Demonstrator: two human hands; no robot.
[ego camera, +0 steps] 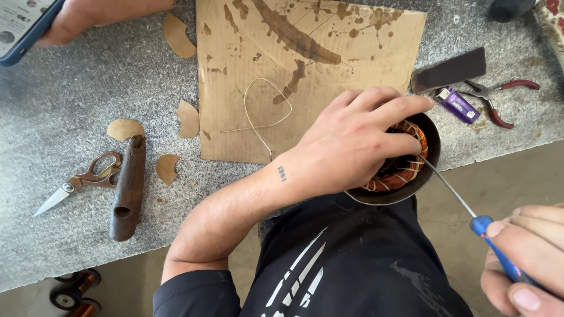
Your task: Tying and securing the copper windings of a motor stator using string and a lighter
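My left hand (352, 141) lies over a round dark motor stator (427, 170) with copper windings (405, 170), gripping it at the table's front edge. My right hand (526, 258) holds a blue-handled screwdriver (496, 249); its thin metal shaft reaches up-left, and its tip touches the windings inside the stator. A pale loop of wire (264, 111) runs over the stained cardboard sheet (305, 58) toward my left wrist.
On the grey table (70, 100) lie scissors (82, 179), a brown wooden tool (128, 188), torn paper scraps (179, 35), red-handled pliers (499, 97), a purple lighter (458, 104) and a dark flat block (449, 70). Another person's hand (76, 17) holds a phone (23, 26) at top left. Wire spools (76, 290) sit below.
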